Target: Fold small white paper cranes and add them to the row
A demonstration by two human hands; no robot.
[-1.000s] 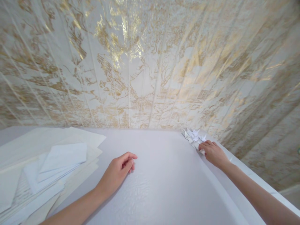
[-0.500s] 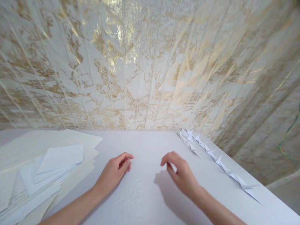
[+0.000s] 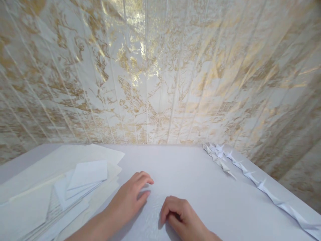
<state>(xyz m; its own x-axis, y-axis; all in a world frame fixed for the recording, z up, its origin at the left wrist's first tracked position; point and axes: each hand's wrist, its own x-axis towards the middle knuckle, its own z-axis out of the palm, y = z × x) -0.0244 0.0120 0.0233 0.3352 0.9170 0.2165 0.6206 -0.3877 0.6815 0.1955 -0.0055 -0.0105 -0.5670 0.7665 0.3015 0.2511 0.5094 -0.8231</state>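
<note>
My left hand [image 3: 130, 200] lies palm down on the white table [image 3: 200, 197], fingers loosely stretched, holding nothing. Just to its right, my right hand [image 3: 182, 217] rests on the table with its fingers curled under; whatever is inside them is hidden. The two hands are close together without touching. Left of my left hand lies a loose stack of white paper sheets [image 3: 85, 174]. At the far right, two rows of small folded white paper pieces run along the table: a short row [image 3: 218, 160] and a long row [image 3: 265, 187] by the edge.
A wall with a white and gold marbled pattern [image 3: 160, 73] rises directly behind the table. The table's right edge runs diagonally just beyond the long row of folded pieces. Larger cream sheets [image 3: 50, 160] lie under the paper stack.
My right hand left the folded pieces at the far right and came back to the middle, beside my left hand, its fingers now curled. The left hand barely moved. The view tilted slightly.
</note>
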